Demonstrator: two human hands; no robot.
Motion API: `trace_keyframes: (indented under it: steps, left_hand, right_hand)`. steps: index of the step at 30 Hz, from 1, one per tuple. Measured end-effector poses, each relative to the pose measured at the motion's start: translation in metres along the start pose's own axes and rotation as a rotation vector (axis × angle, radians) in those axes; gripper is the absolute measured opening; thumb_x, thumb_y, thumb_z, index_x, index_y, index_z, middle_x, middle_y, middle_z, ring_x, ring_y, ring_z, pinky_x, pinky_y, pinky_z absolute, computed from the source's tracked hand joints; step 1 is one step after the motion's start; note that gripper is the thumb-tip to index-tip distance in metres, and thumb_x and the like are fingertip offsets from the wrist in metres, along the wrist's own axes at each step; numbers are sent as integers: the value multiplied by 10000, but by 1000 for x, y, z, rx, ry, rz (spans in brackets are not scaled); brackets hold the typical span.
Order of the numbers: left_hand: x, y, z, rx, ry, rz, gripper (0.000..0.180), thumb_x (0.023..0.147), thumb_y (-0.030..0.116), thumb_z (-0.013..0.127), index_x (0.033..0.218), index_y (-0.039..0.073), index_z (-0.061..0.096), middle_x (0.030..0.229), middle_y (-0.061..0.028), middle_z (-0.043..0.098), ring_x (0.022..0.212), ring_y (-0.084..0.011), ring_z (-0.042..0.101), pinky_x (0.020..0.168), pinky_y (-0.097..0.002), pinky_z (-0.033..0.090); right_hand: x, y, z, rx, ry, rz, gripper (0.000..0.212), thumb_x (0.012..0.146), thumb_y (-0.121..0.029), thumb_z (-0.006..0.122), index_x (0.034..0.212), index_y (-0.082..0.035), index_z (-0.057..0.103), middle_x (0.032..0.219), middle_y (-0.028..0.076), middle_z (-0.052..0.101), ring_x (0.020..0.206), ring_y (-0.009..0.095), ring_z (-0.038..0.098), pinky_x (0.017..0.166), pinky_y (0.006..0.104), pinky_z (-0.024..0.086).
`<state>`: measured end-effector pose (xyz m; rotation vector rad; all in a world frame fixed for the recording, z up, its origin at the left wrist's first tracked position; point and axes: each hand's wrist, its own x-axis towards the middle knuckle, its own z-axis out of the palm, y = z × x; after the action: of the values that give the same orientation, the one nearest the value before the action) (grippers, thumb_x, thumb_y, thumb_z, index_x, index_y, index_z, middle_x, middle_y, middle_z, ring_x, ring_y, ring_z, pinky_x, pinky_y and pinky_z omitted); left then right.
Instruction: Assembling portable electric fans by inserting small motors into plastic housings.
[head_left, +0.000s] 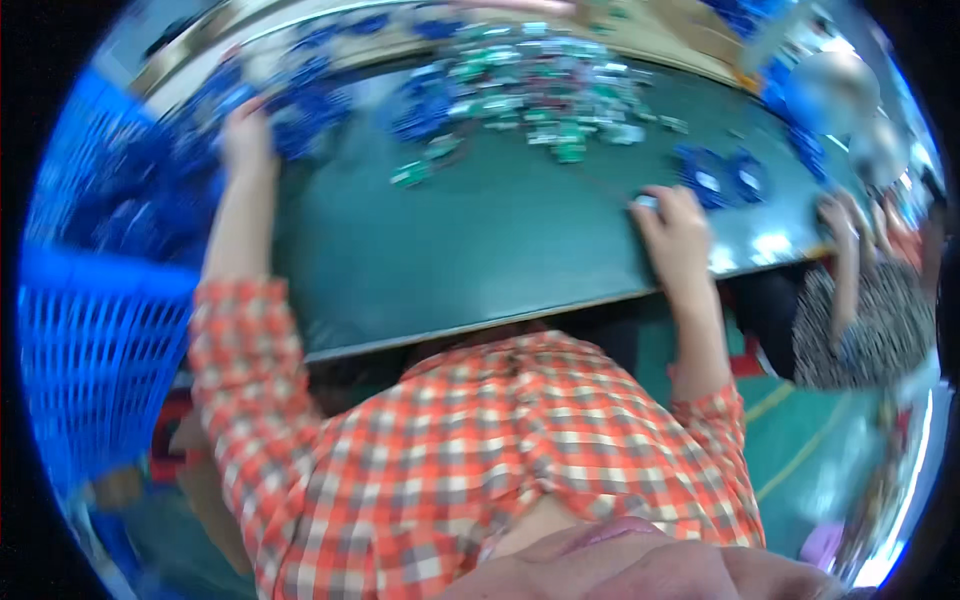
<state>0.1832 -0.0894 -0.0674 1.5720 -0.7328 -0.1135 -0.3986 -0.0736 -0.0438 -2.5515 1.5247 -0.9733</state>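
My left hand (247, 150) reaches forward at the far left, among dark blue looped pieces (300, 110) that look like coiled cables. Motion blurs its fingers, so whether they grip a piece does not show. Near the table's front edge on the right, my right hand (678, 230) is closed in a pinch on a small whitish piece (647, 202). Just beyond it lie two blue coils (705, 178) with pale centres. A heap of small green and silver parts (550, 85) spreads over the far middle of the table, with a few green ones (410, 174) nearer me.
A blue plastic basket (105, 290) stands by the table's left end, with a mass of blue coils (140, 190) at its top. The dark green table (470, 240) runs across in front of me. At the right, another person's hand (840, 215) rests by the table edge.
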Motion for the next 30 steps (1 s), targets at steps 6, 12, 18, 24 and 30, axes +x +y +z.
trace_keyframes:
  steps: [6, 12, 18, 24, 30]
  left_hand:
    - [-53, 72, 16, 436, -73, 708, 221, 931, 201, 635, 1081, 56, 707, 1024, -169, 719, 972, -332, 686, 881, -400, 525]
    - [-106, 82, 30, 863, -699, 921, 426, 896, 348, 701, 1214, 67, 666, 1403, -135, 571, 1246, -330, 564, 1043, -429, 461]
    - [-92, 103, 18, 523, -373, 972, 169, 813, 132, 725, 961, 53, 704, 1193, -118, 676, 1184, -315, 604, 972, -432, 496]
    - [-211, 163, 41, 154, -994, 1252, 289, 789, 141, 767, 1066, 145, 686, 1417, -122, 535, 1413, -388, 398, 1137, -530, 362]
    - [-241, 144, 53, 191, -1236, 1131, 397, 876, 70, 662, 1243, 218, 642, 1525, -184, 410, 1402, -392, 419, 1098, -430, 439]
  right_hand:
    - [-2, 2, -10, -14, -35, 64, 260, 895, -158, 707, 1116, -28, 665, 1002, 128, 620, 888, 296, 625, 788, 368, 498]
    - [-1, 1, -6, 9, -21, 68, 231, 893, -154, 707, 1077, -21, 660, 945, 120, 617, 837, 283, 622, 755, 357, 496]
    - [-2, -5, -4, 32, -6, 50, 214, 893, -173, 707, 1029, -14, 661, 888, 122, 612, 761, 267, 617, 712, 359, 496]
    - [1, -3, -1, 27, -16, 64, 215, 882, -179, 719, 1015, -19, 666, 894, 119, 628, 749, 263, 621, 698, 358, 497]
    - [10, -13, -10, 247, -175, 179, 238, 873, -150, 732, 1045, 3, 675, 826, 68, 644, 710, 123, 566, 649, 282, 464]
